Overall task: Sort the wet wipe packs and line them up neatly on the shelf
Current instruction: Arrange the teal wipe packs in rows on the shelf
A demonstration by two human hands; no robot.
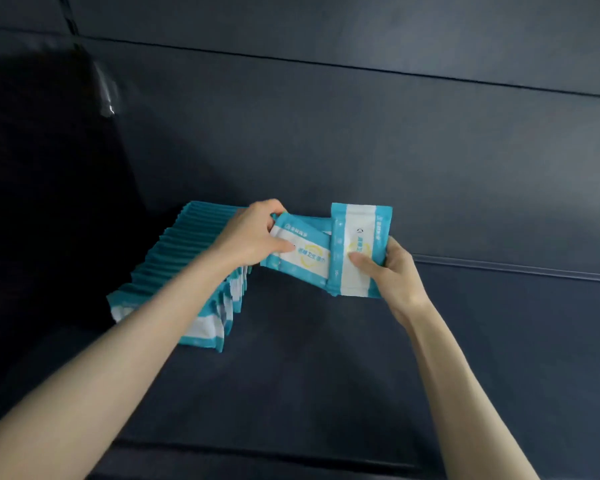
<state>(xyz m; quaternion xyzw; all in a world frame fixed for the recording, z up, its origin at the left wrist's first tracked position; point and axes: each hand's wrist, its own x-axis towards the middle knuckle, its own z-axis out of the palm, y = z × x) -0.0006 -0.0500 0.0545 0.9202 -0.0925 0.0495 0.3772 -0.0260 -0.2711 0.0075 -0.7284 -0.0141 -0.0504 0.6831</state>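
Observation:
A long row of teal-and-white wet wipe packs (174,268) stands on edge on the dark shelf floor (309,368), running from front left to the back. My left hand (253,233) pinches a tilted pack (305,254) at its left end, thumb on its front, just right of the row's far end. My right hand (392,268) grips an upright pack (355,244) by its lower right side, thumb on its face. The upright pack overlaps the tilted one's right end. Both packs are held above the shelf floor.
The shelf's dark blue back wall (361,140) rises right behind the packs. A black side panel (49,202) closes the left, next to the row. A ridge (516,268) runs along the back right. The shelf's front edge (257,455) is near my forearms.

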